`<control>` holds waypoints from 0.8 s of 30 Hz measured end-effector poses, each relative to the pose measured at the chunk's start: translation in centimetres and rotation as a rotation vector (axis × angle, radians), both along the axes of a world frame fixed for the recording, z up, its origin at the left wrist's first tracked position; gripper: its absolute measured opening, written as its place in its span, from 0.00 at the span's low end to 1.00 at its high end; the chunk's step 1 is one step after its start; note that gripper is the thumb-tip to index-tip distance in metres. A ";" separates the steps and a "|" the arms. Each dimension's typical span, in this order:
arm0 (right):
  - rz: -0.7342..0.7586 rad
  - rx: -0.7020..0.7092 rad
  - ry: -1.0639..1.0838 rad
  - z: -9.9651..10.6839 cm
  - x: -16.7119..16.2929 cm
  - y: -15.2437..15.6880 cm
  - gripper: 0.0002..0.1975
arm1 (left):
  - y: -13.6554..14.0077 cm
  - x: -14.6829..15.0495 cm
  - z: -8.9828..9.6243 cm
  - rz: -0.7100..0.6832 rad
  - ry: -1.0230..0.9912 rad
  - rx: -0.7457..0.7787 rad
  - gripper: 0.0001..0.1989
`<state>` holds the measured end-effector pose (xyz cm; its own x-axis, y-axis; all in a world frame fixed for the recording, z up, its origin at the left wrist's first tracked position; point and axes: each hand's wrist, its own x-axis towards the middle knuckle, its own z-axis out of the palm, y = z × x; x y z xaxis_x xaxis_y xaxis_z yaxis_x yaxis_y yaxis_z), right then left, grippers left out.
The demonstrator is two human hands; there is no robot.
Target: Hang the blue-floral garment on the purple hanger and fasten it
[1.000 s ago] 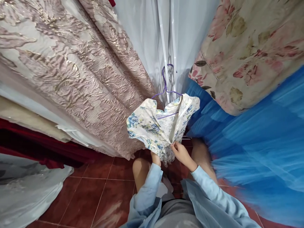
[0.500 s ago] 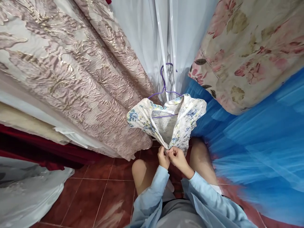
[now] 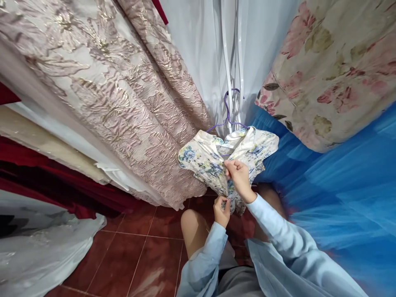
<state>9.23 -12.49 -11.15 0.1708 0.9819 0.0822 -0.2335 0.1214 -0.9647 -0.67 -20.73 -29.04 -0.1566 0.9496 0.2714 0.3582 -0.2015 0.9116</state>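
Note:
A floral dress, white with blue and yellow flowers, hangs from a purple wire hanger in front of me. My right hand is closed in a pinch at the middle of its front opening, just below the collar. Lower down, my left hand pinches the bottom of the opening. Between both hands the front edges lie together, while the neck stays parted above the right hand. Any small fastener in the right fingers is hidden.
Pink and gold brocade fabric hangs at left, blue tulle and a floral cloth at right. White straps run above the hanger. My knees flank the dress over a red tiled floor.
My right hand has moved up the front, away from the left hand, and the open front has drawn together below it. My left hand still pinches the bottom. The view has shifted slightly.

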 end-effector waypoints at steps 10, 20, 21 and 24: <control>-0.060 0.197 0.030 7.4 1.5 3.9 0.19 | -2.3 0.8 -0.7 -0.090 0.021 -0.067 0.15; 0.061 0.279 -0.123 7.5 3.5 1.4 0.11 | 7.9 -2.0 16.5 -0.053 0.139 0.478 0.18; 0.064 0.289 -0.135 7.6 3.6 1.4 0.11 | 9.4 -1.9 18.8 -0.106 0.180 0.527 0.19; 0.064 0.311 -0.169 7.7 4.0 2.0 0.10 | 13.0 -1.0 23.5 -0.220 0.316 0.599 0.17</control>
